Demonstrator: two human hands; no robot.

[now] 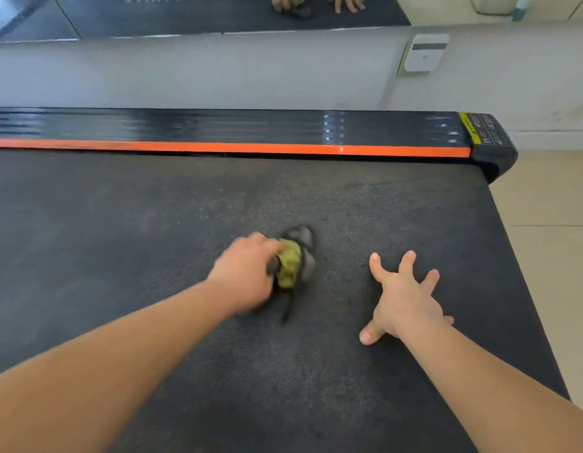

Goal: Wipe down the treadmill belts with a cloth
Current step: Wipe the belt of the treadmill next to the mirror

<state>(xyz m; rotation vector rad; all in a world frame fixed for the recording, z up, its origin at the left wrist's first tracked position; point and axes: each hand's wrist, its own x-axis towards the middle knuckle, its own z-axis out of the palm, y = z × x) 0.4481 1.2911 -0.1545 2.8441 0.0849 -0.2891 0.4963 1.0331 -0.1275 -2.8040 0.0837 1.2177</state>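
Observation:
A dark, dusty treadmill belt point(153, 223) fills most of the view. My left hand point(247, 273) grips a bunched yellow-green and grey cloth point(295, 259) and holds it against the belt near the middle; hand and cloth are motion-blurred. My right hand point(404, 299) lies flat on the belt to the right of the cloth, fingers spread and straight, holding nothing.
A black side rail with an orange stripe point(234, 147) runs along the belt's far edge, ending in a black end cap point(494, 148) at right. A pale wall with a white wall box point(425, 53) and a mirror point(202, 11) stand behind. Beige floor tiles point(551, 223) lie right.

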